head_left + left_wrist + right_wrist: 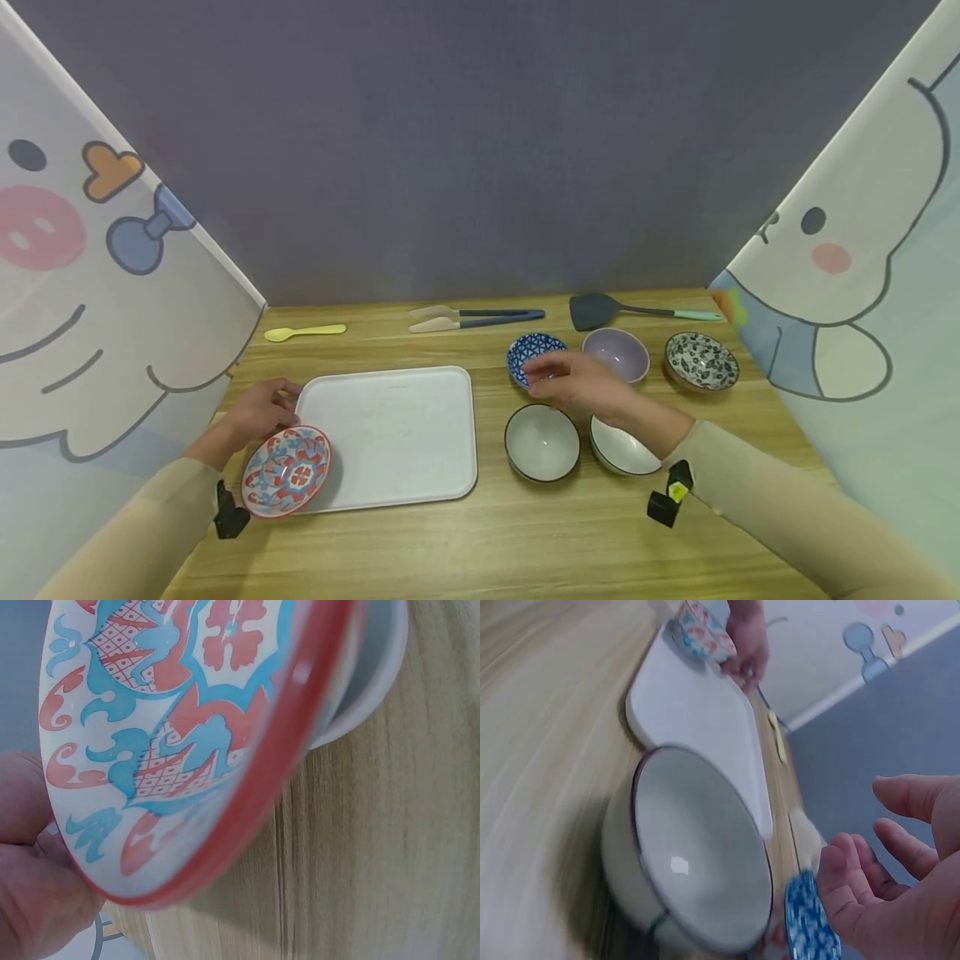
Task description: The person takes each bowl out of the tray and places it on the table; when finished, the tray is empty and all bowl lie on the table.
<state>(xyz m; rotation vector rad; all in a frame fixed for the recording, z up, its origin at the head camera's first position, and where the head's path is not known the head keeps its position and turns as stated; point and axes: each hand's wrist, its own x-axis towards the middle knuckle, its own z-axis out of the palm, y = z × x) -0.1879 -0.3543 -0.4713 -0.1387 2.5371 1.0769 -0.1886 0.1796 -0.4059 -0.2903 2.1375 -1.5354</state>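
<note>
My left hand grips the edge of a red, blue and white patterned bowl, which tilts over the near left corner of a white tray. In the left wrist view the same bowl fills much of the picture, and its rim hides part of the hand. Above a blue-and-white patterned bowl hovers my right hand, its fingers loosely bent and apart. Nothing lies between those fingers in the right wrist view. A cream bowl with a dark rim stands just in front of it.
Right of the cream bowl, a white bowl sits partly under my forearm. Behind stand a purple bowl and a black-and-white patterned bowl. Along the back lie a yellow spoon, tongs and a spatula.
</note>
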